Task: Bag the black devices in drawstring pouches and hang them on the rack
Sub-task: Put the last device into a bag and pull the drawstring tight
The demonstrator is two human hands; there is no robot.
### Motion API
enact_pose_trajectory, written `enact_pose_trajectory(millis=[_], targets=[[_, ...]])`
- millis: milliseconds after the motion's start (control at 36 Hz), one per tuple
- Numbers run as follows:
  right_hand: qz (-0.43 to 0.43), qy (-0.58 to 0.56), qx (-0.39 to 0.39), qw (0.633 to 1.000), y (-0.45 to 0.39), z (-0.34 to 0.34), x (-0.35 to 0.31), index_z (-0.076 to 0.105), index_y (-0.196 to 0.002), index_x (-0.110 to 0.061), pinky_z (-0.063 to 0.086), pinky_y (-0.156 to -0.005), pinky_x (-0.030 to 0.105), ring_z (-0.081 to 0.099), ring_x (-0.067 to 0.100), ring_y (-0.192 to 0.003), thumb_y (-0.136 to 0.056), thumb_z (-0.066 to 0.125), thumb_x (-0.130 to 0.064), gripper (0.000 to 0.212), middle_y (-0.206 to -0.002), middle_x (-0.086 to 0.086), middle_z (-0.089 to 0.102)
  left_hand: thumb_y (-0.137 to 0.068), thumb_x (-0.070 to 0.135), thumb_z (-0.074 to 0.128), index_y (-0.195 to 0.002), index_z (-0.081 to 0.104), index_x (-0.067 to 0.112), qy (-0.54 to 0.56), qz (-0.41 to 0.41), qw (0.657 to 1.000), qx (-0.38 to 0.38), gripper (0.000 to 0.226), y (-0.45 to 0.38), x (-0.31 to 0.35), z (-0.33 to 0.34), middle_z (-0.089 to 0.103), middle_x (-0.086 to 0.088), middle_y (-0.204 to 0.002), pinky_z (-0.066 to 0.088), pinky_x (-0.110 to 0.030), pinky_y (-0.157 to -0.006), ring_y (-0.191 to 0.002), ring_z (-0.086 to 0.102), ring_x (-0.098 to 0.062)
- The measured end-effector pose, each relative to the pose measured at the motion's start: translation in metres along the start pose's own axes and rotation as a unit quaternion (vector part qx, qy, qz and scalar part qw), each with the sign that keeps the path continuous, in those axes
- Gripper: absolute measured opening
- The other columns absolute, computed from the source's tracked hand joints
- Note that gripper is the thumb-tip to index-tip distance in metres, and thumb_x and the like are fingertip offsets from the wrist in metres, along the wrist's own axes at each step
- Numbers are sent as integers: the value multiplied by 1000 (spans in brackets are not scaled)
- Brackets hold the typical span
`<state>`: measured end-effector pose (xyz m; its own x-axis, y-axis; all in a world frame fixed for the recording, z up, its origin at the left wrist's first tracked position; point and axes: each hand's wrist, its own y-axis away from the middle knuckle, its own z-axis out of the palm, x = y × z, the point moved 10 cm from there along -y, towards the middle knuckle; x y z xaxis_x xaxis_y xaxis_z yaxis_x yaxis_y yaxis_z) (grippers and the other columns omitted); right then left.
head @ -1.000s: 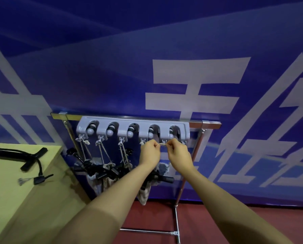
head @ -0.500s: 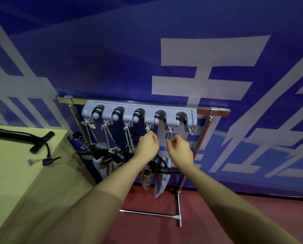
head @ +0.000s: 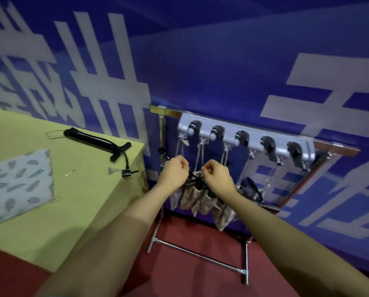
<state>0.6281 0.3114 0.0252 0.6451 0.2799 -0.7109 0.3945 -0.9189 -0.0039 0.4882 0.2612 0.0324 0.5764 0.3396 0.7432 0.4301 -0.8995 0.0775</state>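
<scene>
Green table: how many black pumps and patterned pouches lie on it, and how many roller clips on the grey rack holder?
Black plastic hand pump with hose: 1
Flat grey leaf-patterned fabric pouch: 1
Dark roller clips on grey plastic holder: 5
Total: 7

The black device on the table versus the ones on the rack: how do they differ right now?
The black device on the table lies bare and flat on the yellow-green table, beside a flat, empty patterned pouch. The devices on the rack sit in pouches that hang by drawstrings from the hooks, black parts poking out of the tops. Both look like the same black tool.
</scene>
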Motion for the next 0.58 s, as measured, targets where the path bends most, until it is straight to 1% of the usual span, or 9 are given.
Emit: enact_pose_trajectory(millis=[83,167,250,306,361,472,583], targets=[[-9,-1,-7,1000,-9,40,-39,56,-85,-10,45,-62,38,55,22,-67,-96,50,-25,18,-65,-1,53,-93,15,50,-89,61,12,-3,-3,1000,11,12,-8,-37,-39,69,-9,-87,52,-37,-75,-82,65,-26],[-6,-6,-3,1000,-19,77,-75,53,-82,-12,41,-58,33,52,15,-59,-96,50,-23,18,-61,-4,50,-91,12,50,-87,62,11,-5,-6,1000,16,12,-16,-73,-77,69,-14,-88,52,-38,-76,-86,65,-31],[-1,-12,-1,1000,-26,112,-106,54,-80,-14,45,-63,36,54,19,-65,-95,51,-22,17,-61,-6,51,-91,15,48,-93,62,11,-29,-14,999,20,15,-22,-108,-113,68,-12,-93,52,-40,-81,-91,63,-31],[1,-24,-6,1000,-31,137,-127,54,-78,-15,47,-65,38,55,20,-66,-93,51,-21,17,-61,-6,52,-92,16,47,-94,61,11,-46,-19,999,22,16,-26,-131,-136,68,-12,-96,52,-39,-81,-93,62,-31],[12,-45,-9,999,-34,160,-141,55,-76,-15,49,-68,41,57,22,-68,-91,51,-19,16,-62,-4,55,-92,17,46,-93,61,11,-52,-30,998,28,16,-28,-153,-158,68,-14,-98,52,-40,-82,-94,62,-33],[15,-61,-35,997,-40,221,-183,57,-77,-16,50,-72,41,61,26,-76,-89,50,-15,13,-68,-1,60,-93,15,46,-100,62,9,-60,-62,996,34,19,-31,-213,-205,67,-14,-103,52,-38,-82,-98,61,-33],[15,-65,-70,995,-41,271,-208,56,-79,-16,53,-73,42,63,28,-78,-90,49,-16,13,-77,6,64,-92,12,46,-103,61,7,-50,-79,995,35,19,-27,-258,-234,67,-14,-104,51,-41,-84,-99,61,-33]])
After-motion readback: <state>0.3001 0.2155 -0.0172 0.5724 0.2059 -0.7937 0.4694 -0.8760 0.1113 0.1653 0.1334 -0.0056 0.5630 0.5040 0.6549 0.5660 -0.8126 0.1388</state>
